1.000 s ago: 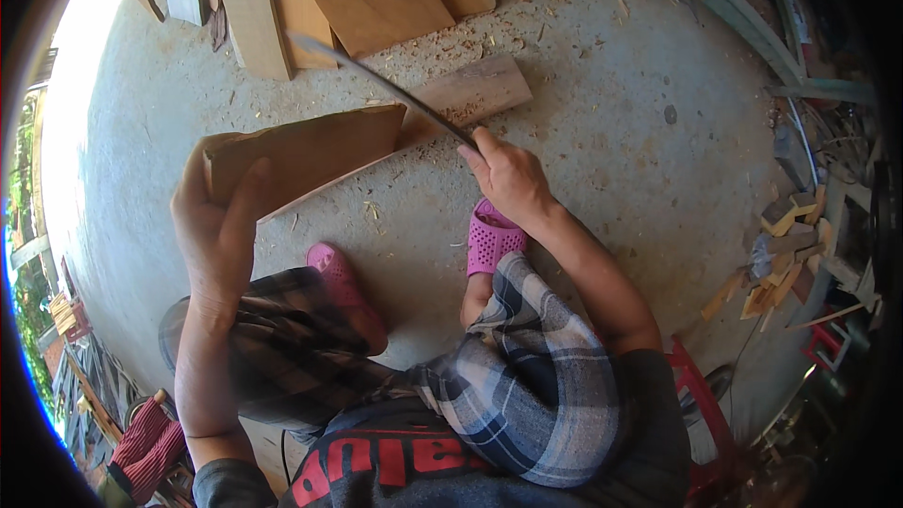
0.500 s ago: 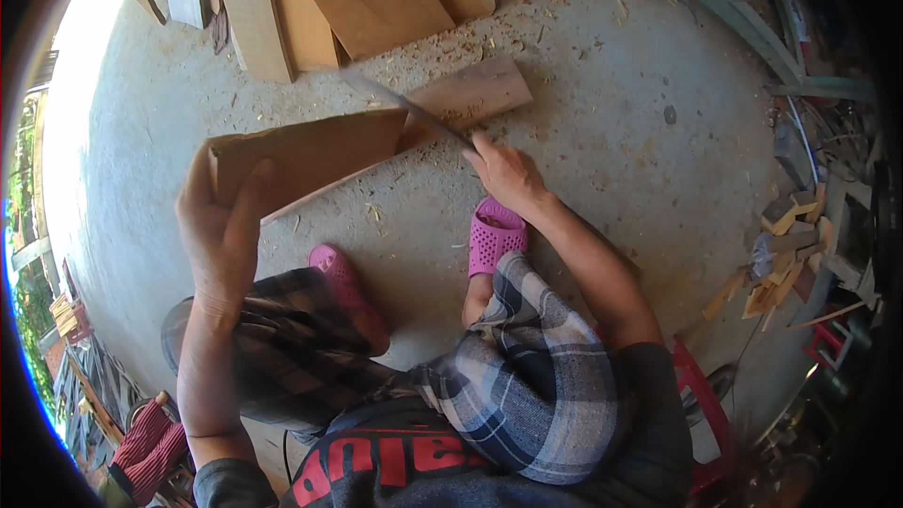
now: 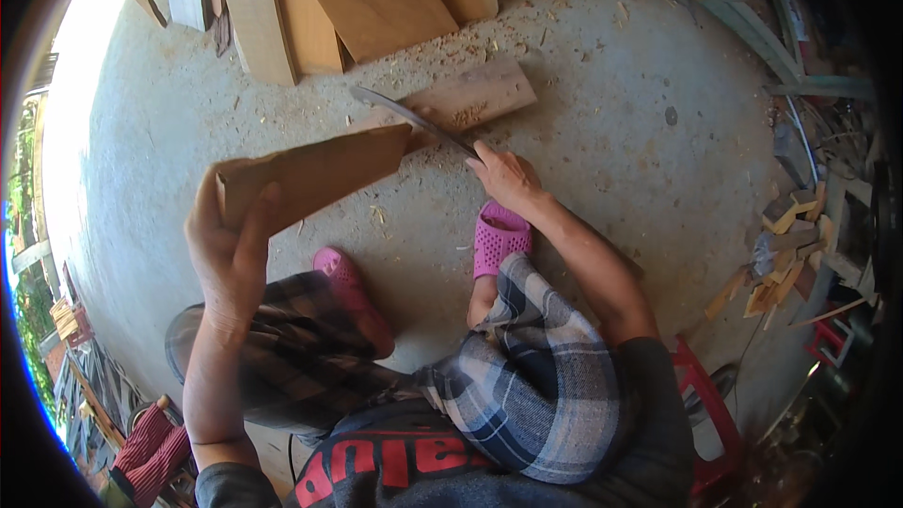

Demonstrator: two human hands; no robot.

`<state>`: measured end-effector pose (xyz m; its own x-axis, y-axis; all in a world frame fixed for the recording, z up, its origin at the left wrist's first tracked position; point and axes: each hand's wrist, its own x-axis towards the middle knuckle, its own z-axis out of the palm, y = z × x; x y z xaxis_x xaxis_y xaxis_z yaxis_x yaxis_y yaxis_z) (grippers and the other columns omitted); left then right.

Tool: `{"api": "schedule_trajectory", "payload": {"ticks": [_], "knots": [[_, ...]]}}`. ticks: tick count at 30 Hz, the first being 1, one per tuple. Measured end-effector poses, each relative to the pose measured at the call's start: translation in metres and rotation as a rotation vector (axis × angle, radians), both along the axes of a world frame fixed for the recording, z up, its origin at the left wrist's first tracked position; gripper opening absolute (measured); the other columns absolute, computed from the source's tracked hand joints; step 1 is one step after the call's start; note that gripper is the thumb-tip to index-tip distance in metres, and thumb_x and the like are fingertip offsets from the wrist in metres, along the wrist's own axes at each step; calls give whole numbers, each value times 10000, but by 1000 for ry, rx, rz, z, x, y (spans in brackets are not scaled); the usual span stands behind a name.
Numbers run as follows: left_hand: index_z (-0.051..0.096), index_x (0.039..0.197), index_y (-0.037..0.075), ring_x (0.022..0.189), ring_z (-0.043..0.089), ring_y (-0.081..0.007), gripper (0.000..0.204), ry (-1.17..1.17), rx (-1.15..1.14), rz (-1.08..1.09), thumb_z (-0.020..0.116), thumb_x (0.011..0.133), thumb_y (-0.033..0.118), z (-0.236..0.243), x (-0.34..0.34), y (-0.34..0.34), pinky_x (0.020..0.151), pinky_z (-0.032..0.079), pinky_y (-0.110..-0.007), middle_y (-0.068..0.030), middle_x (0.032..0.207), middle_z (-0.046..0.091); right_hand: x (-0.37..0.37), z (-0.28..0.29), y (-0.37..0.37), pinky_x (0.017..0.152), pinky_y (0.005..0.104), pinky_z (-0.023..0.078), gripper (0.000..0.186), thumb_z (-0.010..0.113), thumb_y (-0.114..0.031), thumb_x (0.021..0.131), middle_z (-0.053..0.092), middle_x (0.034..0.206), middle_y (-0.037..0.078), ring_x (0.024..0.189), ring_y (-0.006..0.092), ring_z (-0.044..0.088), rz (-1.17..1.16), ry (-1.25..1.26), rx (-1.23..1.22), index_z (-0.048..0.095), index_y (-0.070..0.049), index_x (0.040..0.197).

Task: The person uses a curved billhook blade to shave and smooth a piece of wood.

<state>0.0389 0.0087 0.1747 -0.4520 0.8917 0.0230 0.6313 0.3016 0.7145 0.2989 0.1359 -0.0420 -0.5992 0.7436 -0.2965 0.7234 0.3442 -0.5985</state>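
My left hand [image 3: 226,240] grips one end of a flat wooden board [image 3: 324,169], thumb on the near face and fingers behind. The board is held up off the floor, its long edge upward and its far end pointing right. My right hand [image 3: 508,177] is closed around the handle end of a machete [image 3: 406,113] with a long, dark, slightly curved blade. The blade points up and to the left, just past the board's right end; whether they touch I cannot tell. Beneath them a second plank [image 3: 494,92] lies on the floor, with wood chips on it.
Several wide boards [image 3: 376,0] lean together at the far side. Wood chips litter the concrete floor [image 3: 602,122]. A pile of short offcuts [image 3: 785,254] sits at the right, near a red plastic stool [image 3: 710,404]. My feet in pink clogs [image 3: 500,235] are just below the work.
My left hand and the board have shifted slightly right and toward me. The machete blade, blurred before, now shows sharply, its tip a little lower. My right hand has hardly moved.
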Motion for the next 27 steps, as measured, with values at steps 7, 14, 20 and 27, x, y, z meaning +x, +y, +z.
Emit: {"api": "schedule_trajectory", "payload": {"ticks": [7,14,20,27], "knots": [[597,1080,-15,900,593,-127,228,-121,37,77,655,884,86,5,-5,-1,825,467,-270,-88,930,674,2,-11,14,612,534,498,248,498,-313,993,652,765,229,746,445,647,-9,28,13,486,-66,1014],[591,1090,-30,930,587,-130,240,46,-13,-1,647,890,92,2,-2,11,851,461,-276,-88,961,673,9,36,11,544,505,478,239,516,-287,993,625,689,219,671,445,629,-149,288,165,494,-51,962],[586,1090,-33,900,587,-122,232,26,36,23,637,902,93,0,-5,13,831,466,-266,-84,951,668,-4,25,7,547,507,471,201,531,-263,989,614,674,216,662,449,622,-82,206,110,510,-64,979],[584,1084,-28,903,573,-115,226,-1,23,32,638,913,109,-5,-7,3,823,466,-265,-76,945,659,-2,15,4,547,492,479,208,547,-251,980,626,696,208,680,431,633,-121,236,157,501,-50,950]]}}
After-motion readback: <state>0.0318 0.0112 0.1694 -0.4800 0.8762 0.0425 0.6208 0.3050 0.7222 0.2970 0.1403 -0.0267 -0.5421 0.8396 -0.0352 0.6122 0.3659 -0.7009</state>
